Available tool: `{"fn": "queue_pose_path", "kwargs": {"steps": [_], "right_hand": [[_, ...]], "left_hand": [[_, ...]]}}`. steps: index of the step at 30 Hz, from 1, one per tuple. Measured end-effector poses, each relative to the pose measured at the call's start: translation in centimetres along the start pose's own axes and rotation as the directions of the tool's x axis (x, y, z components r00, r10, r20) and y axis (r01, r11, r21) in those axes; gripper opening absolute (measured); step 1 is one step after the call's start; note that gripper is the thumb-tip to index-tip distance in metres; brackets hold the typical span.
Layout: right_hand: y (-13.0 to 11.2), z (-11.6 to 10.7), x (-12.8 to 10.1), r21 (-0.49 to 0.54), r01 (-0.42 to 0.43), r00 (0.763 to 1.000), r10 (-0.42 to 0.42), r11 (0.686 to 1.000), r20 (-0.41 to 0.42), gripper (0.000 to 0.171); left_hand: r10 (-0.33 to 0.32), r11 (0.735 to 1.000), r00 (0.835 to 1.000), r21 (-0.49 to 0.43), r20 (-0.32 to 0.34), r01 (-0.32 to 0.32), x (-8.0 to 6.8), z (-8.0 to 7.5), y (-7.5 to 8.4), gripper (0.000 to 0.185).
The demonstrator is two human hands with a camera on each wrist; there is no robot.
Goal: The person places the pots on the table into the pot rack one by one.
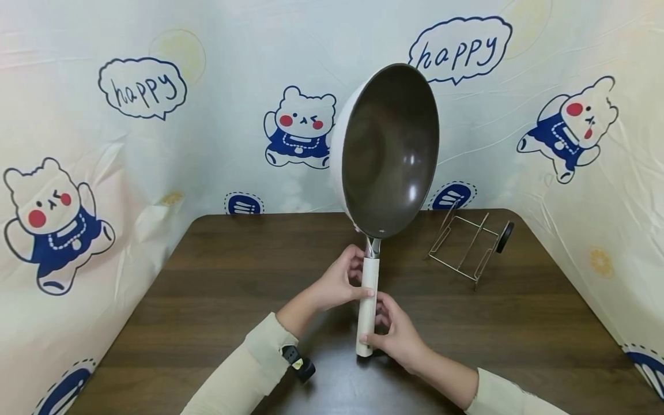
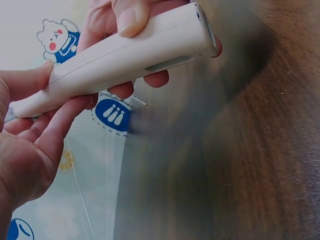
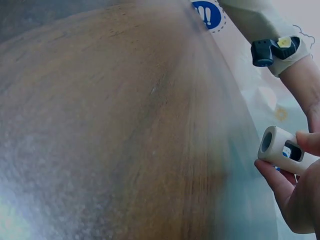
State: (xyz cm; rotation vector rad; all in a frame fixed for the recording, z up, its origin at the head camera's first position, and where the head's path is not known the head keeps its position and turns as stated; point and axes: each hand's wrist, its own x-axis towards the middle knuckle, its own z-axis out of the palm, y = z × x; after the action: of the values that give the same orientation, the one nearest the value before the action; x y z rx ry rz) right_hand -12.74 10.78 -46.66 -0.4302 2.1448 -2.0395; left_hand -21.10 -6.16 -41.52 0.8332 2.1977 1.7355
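Right hand [image 1: 396,337] pinches handle [image 1: 368,305] end; left hand [image 1: 339,282] grips higher; wok [image 1: 386,151] upright above table [image 1: 207,288]; rack [image 1: 469,245] well apart right; wok base hidden.

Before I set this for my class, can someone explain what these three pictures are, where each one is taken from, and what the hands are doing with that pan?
No machine here: a person works with two bare hands and wears three cameras. The large picture comes from a camera on the head, looking down at a dark wooden table. The other two come from cameras on the wrists, so they show close, partly blurred views of each hand.

Both hands hold a pan upright by its white handle. The left hand grips the handle higher up, the right hand near its end. The pan's dark inside faces the camera. A wire rack stands on the table to the right. Cartoon bear sheets hang behind.
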Motion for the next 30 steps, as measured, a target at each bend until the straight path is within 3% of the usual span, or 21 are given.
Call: {"fn": "queue_pose_path", "kwargs": {"steps": [18, 30], "right_hand": [[-0.2, -1.7, -0.5, 0.003, 0.006, 0.995, -0.005, 1.000, -0.104, 0.078], [-0.5, -2.7, -1.3, 0.031, 0.002, 0.988, 0.003, 1.000, -0.156, 0.078]], "left_hand": [[0.072, 0.987, 0.992, 0.134, 0.100, -0.085, 2.8, 1.5, 2.4, 0.059], [0.056, 0.972, 0.983, 0.216, 0.173, -0.093, 4.6, 3.0, 3.4, 0.062]]}}
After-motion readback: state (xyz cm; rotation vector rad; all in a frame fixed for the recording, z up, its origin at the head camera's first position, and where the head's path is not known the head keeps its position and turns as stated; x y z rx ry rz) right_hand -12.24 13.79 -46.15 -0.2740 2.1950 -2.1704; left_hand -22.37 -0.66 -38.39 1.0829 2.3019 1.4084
